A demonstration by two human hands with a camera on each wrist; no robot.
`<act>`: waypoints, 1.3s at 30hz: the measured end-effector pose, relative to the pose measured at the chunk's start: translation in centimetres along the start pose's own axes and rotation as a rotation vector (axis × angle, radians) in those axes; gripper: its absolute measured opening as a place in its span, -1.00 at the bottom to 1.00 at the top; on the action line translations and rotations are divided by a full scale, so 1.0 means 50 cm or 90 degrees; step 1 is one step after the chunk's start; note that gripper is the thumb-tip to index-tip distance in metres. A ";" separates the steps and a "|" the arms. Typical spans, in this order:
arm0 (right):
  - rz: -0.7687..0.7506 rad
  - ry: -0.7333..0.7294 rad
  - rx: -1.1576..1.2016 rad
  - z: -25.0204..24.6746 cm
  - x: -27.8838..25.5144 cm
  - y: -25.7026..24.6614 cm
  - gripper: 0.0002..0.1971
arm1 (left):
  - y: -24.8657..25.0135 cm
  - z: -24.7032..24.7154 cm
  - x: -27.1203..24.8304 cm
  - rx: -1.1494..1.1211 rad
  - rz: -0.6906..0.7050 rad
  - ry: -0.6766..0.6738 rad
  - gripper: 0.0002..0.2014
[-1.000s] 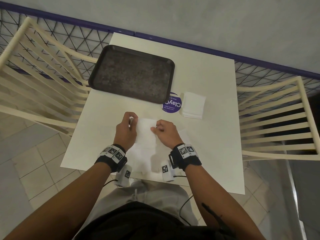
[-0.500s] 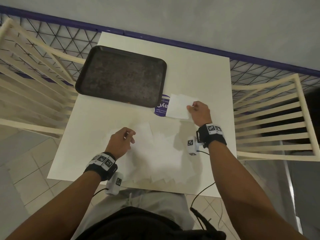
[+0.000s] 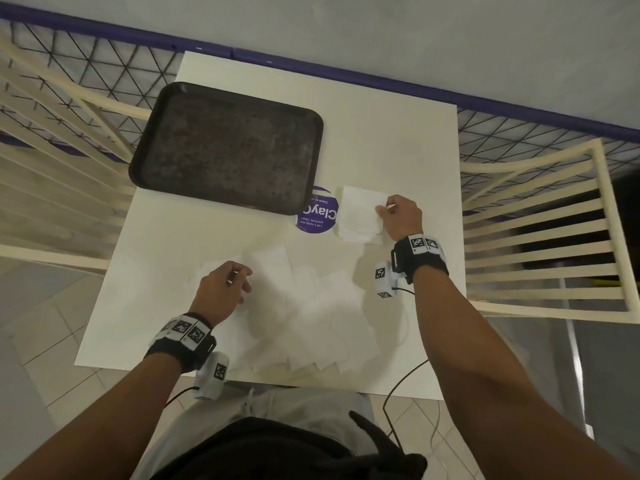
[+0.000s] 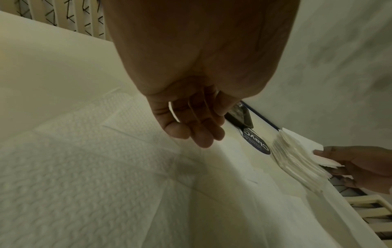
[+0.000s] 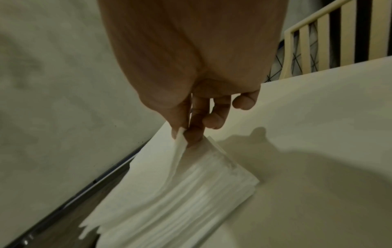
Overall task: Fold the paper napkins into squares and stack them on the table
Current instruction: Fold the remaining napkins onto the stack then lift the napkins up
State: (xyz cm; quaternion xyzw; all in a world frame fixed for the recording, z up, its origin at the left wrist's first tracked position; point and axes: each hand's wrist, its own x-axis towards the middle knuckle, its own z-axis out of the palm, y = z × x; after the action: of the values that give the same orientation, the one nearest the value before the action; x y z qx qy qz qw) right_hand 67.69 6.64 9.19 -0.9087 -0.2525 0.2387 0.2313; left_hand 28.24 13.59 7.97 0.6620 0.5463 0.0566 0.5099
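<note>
Your right hand [image 3: 401, 218] pinched the near-right corner of a folded napkin [image 3: 360, 207] between thumb and forefinger, the other fingers [image 5: 214, 121] loosely curled and holding nothing. That napkin lay on top of the stack of folded napkins [image 3: 362, 233], its pinched corner lifted a little off the layers below, as the right wrist view showed. The stack sat on the white table [image 3: 398, 140], just right of the round purple sticker [image 3: 317, 211], with one edge touching or overlapping it.

Your left hand [image 3: 221, 291] was held over the spread of unfolded napkins [image 3: 311, 317], which lay nearer you than the sticker and reached to the table's near edge. Its fingers [image 4: 201, 134] hung relaxed and slightly bent; the left wrist view showed nothing gripped in them. You could not tell from the views whether the fingertips touched the paper.

The dark tray [image 3: 225, 147] lay left of and beyond the sticker, its near-right corner covering part of it. Cream slatted chairs [image 3: 540, 230] stood on both sides of the table.
</note>
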 end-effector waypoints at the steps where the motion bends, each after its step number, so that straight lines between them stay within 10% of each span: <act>1: 0.007 0.001 -0.003 0.002 0.001 0.000 -0.80 | 0.000 0.001 0.001 0.001 -0.001 0.000 -0.81; 12: 0.043 0.066 0.010 0.002 -0.010 -0.006 -0.66 | -0.003 -0.004 0.001 -0.009 0.008 0.012 -0.81; 21: -0.160 0.069 0.087 0.048 -0.107 -0.069 -0.94 | -0.016 -0.023 -0.012 -0.014 0.001 0.023 -0.83; 39: -0.192 -0.276 -0.012 0.347 -0.335 -0.189 -0.72 | -0.131 -0.073 -0.055 0.057 -0.059 0.104 -0.85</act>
State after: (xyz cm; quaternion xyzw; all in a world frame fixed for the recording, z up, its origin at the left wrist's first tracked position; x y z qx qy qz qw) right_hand 42.15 9.54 6.10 -0.7905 -0.4310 0.3883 0.1963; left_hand 20.50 12.91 6.21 0.6512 0.6181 0.0623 0.4359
